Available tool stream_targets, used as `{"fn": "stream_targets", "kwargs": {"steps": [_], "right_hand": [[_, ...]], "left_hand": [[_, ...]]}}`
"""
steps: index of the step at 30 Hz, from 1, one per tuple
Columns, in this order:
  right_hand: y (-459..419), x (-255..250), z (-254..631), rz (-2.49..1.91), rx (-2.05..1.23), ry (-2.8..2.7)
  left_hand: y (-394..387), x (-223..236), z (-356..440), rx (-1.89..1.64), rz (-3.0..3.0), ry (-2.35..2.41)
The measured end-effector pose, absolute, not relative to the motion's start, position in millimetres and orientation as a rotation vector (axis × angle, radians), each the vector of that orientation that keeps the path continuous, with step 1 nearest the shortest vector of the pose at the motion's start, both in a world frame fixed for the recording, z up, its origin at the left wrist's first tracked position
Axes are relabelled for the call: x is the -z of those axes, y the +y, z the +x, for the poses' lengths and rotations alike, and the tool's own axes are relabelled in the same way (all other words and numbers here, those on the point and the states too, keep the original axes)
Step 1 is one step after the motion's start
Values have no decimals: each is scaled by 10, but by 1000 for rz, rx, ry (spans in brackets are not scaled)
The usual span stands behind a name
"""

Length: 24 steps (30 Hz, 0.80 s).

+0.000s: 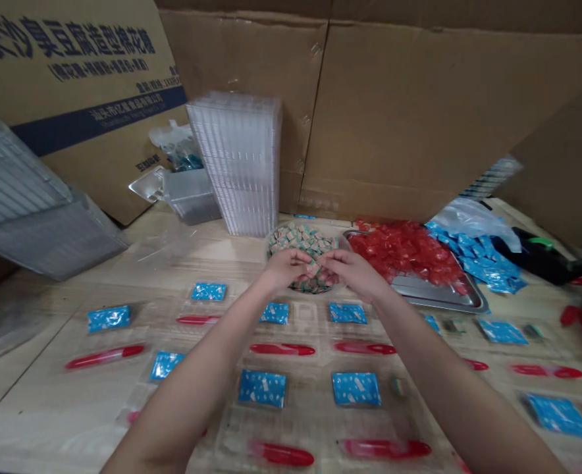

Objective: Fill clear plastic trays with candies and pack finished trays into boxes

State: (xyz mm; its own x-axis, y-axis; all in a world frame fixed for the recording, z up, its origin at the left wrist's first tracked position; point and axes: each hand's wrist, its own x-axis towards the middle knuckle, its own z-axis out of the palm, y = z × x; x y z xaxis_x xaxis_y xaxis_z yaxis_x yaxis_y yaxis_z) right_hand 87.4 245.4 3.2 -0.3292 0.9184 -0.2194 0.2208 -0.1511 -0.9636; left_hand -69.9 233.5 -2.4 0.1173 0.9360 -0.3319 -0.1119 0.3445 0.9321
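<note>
Both my arms reach forward over a round clear bowl (277, 236) heaped with small tan, green and pink wrapped pieces (298, 238). My left hand (285, 266) and my right hand (351, 268) meet over the bowl's near side, fingers pinched together on some of those small pieces. Below my arms, clear plastic trays (305, 315) lie in rows on the wooden table. Each tray holds a blue packet (262, 387) and a red stick-shaped item (282, 349).
A metal tray (434, 295) heaped with red wrapped pieces sits right of the bowl, with a pile of blue packets (478, 255) beyond it. A stack of empty clear trays (239, 161) stands behind the bowl. Cardboard boxes (419, 112) wall off the back.
</note>
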Motion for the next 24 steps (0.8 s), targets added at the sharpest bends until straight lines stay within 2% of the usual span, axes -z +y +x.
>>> {"fn": "stream_targets", "kwargs": {"steps": [2, 4, 7, 9, 11, 14, 16, 24], "right_hand": [[2450, -63, 908, -1315, -1494, -1684], [2450, -110, 938, -1335, -1314, -1919], [2459, -199, 992, -1275, -790, -2265], [2469, -246, 1033, -1274, -544, -2226], [2472, -256, 1056, -1346, -704, -1985], [2437, -186, 1005, -1359, -1265, -1567], [2393, -108, 925, -1311, -1452, -1414], [2368, -19, 829, -1287, -1234, -1569]], "left_hand": [[2329, 14, -735, -880, 910, 1163], [2330, 17, -777, -815, 924, 1146], [2352, 44, -855, -740, 1044, 1121], [2369, 63, -889, -761, 1123, 1123], [2369, 68, -876, -835, 1095, 1139], [2320, 48, -763, -970, 889, 1123], [2265, 26, -668, -1031, 777, 1095], [2180, -19, -635, -1046, 599, 1035]]}}
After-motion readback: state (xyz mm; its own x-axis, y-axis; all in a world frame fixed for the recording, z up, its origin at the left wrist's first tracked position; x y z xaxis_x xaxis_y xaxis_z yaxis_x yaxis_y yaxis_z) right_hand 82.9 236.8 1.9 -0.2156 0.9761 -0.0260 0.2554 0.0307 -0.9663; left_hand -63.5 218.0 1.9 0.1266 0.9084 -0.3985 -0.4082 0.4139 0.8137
